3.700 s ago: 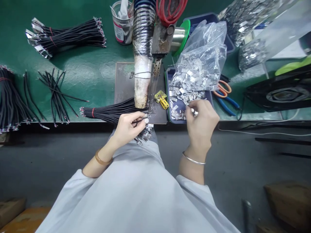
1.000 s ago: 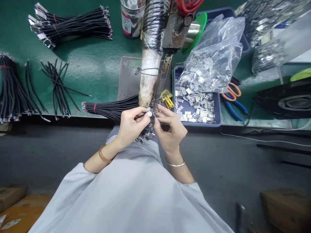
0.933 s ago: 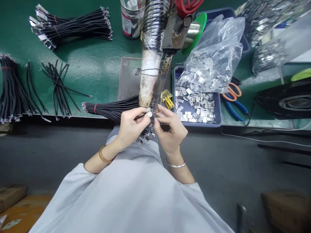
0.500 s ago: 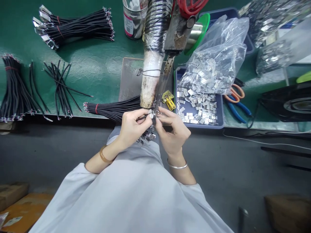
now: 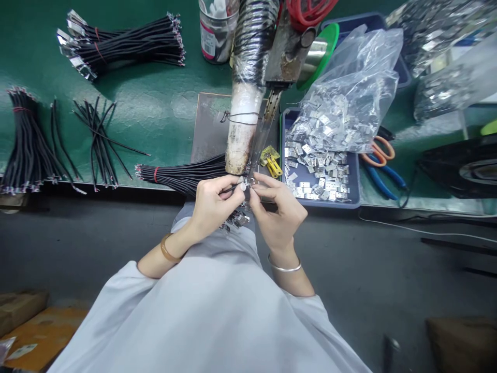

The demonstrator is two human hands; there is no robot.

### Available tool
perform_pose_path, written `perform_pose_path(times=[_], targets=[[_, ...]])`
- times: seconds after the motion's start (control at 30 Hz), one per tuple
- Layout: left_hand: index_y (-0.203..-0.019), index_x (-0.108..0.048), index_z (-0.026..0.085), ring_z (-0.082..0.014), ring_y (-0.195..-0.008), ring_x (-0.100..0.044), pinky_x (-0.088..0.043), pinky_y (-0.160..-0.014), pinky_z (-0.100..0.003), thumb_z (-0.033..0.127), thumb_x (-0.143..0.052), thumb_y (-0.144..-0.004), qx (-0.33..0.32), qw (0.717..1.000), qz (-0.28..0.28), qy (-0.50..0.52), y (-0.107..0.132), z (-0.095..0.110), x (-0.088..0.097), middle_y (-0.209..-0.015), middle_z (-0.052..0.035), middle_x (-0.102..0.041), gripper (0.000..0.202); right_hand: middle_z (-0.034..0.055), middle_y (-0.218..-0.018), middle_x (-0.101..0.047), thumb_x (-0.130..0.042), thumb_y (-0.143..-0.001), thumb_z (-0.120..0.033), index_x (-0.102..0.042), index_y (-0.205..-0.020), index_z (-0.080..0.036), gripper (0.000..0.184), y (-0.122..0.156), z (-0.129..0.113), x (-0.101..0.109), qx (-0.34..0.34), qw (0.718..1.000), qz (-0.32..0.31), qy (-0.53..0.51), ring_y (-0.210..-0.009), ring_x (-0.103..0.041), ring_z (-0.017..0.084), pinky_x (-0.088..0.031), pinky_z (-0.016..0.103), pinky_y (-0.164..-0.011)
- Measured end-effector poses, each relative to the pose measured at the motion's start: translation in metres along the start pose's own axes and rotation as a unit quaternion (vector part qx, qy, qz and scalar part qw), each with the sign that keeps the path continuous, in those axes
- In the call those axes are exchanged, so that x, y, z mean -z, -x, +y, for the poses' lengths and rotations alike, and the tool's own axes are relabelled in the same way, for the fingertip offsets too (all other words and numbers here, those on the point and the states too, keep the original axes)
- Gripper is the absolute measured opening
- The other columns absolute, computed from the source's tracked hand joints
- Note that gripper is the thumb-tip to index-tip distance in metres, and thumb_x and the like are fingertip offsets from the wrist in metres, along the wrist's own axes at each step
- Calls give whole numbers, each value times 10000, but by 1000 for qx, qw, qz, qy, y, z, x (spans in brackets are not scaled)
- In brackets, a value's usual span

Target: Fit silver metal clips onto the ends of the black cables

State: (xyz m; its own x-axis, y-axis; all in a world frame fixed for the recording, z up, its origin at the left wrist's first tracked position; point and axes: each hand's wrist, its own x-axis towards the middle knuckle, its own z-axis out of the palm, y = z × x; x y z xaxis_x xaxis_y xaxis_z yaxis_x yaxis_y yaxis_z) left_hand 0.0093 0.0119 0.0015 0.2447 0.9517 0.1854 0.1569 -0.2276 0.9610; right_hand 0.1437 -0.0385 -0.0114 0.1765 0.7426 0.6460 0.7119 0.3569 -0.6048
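My left hand (image 5: 215,201) pinches the end of a thin black cable (image 5: 232,188) between thumb and fingers at the table's front edge. Facing it, my right hand (image 5: 277,207) has thumb and fingertips closed by the cable's tip; a tiny shiny bit shows there, too small to name. Just above both hands is the lower end of a soldering iron in a metal holder (image 5: 267,116), beside a wrapped white pipe (image 5: 243,137). Partly behind my left hand lies a red-tied bundle of black cables (image 5: 182,173). Cable ends with metal USB plugs (image 5: 237,219) hang below my fingers.
A blue tray (image 5: 354,191) right of my hands holds loose metal USB plugs (image 5: 324,171) and a plastic bag of them. Beyond are pliers (image 5: 382,176). A yellow cutter (image 5: 272,165) lies near my right fingers. More black cables (image 5: 101,140) lie left.
Both hands keep their pinch at the same spot, with only slight finger movement. The whole view has shifted a little to the right.
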Motion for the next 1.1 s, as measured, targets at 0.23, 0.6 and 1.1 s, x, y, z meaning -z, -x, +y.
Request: perform_pose_path(times=[0.23,0.6,1.1], targets=[[-716,-731,129,-43,-476,-310,-254,-439,-167,204,-620,-820,-5,1000,11,20,-1,1,1,-534,56,-484,170,54,-1101,-817,-711,-885,-80,-663,-870,-231,159,-4,-6,2,0,1000,-2,13,-959,-805,189,-673,306,-817],[-766,-777,111,-46,-487,-440,-339,-469,-155,168,-611,-822,-27,999,-7,-27,0,0,2,-587,22,-638,184,28,-971,-814,-722,-884,-74,-659,-867,-224,164,-4,-1,1,5,1000,4,18,-897,-797,160,-651,264,-771],[-800,-783,139,-66,-528,-530,-363,-463,-150,142,-583,-842,-63,994,-62,-64,5,-2,8,-650,1,-710,205,1,-878,-781,-606,-985,-226,-551,-914,-239,91,1,-1,7,-81,996,-11,-24,-642,-747,116,-580,209,-549]])
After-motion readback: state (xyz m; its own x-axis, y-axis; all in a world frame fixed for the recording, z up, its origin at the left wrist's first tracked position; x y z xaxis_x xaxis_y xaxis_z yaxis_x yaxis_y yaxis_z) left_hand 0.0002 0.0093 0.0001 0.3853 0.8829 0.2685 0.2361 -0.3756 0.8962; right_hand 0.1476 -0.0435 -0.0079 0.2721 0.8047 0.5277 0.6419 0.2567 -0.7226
